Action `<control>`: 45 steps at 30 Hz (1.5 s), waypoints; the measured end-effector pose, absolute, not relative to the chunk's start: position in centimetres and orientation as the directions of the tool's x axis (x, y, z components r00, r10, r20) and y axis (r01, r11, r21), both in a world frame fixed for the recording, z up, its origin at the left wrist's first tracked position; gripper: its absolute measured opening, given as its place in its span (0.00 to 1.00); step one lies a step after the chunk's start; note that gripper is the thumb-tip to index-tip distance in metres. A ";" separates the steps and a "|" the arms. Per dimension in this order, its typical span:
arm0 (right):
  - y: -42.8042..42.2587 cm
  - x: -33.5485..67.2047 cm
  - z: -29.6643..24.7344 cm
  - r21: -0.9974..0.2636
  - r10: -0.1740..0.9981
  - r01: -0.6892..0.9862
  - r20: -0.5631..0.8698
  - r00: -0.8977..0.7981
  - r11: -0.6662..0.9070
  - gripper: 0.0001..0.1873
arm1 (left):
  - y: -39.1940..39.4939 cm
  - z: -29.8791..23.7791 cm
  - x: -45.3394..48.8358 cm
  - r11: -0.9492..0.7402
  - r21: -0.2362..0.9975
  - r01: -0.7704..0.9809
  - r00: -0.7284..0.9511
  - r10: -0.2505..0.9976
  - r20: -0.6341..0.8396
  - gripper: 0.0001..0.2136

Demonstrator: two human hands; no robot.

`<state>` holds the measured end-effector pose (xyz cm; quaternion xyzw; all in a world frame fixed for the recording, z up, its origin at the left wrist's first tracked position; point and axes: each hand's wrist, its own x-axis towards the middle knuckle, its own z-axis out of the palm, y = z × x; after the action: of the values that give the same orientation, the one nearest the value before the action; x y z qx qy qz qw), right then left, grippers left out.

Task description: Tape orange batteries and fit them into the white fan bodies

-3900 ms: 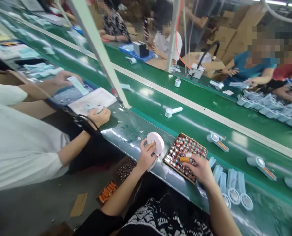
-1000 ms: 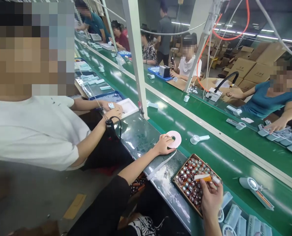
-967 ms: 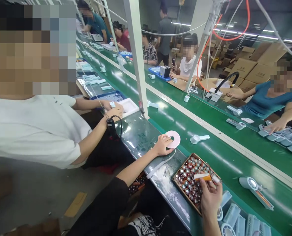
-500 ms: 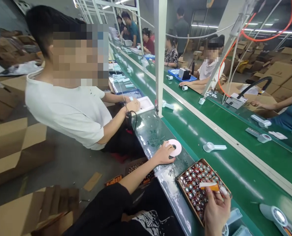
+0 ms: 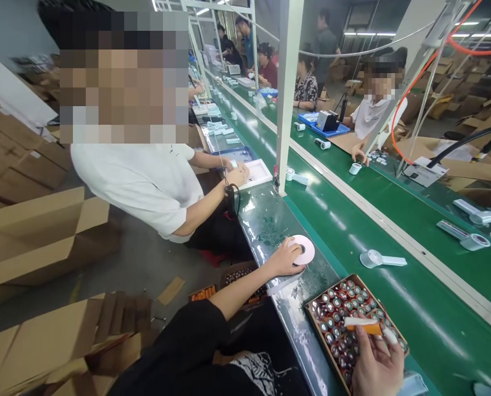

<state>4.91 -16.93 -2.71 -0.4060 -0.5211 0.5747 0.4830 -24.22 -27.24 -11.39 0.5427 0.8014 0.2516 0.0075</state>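
Note:
My left hand [image 5: 285, 259] rests on the metal bench with its fingers curled around a pinkish-white roll [image 5: 308, 248], perhaps of tape, which lies flat. Over an open cardboard box [image 5: 325, 344] filled with upright batteries [image 5: 344, 300], my right hand [image 5: 375, 363] pinches an orange battery [image 5: 370, 329] that has a white strip along its upper side. A white covering sits on one of that hand's fingertips. Near the bench edge, a pale strip [image 5: 285, 284] lies beside my left wrist.
A green conveyor belt [image 5: 344, 225] carries pale blue handheld parts [image 5: 380, 258]. A white post [image 5: 289, 99] stands at the bench. A co-worker in a white shirt [image 5: 134, 187] sits at left, beside open cartons [image 5: 34, 242]. Others work across the belt.
The view has swung left, so the scene sits further right. Both my hands keep their holds. Across the belt, a person's hand now touches a pale blue part.

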 end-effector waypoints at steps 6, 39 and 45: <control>-17.2 4.5 -2.2 -0.991 0.988 -0.132 0.037 -0.150 0.017 0.34 | -27.4 -11.4 -24.2 0.276 0.411 0.869 -0.412 0.864 0.289 0.23; -17.0 4.7 -2.7 -0.988 0.981 -0.151 0.041 -0.189 0.012 0.35 | -27.6 -11.3 -23.8 0.370 0.455 0.810 -0.528 0.799 0.290 0.24; -16.6 5.6 -3.7 -0.999 0.973 -0.046 -0.016 -0.232 -0.027 0.33 | -27.8 -11.2 -23.7 0.382 0.471 0.795 -0.547 0.787 0.284 0.23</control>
<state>5.59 -16.60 -3.69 -0.4314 -0.5370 0.5722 0.4451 -23.67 -27.77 -11.16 0.4756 0.8314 0.2873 -0.0067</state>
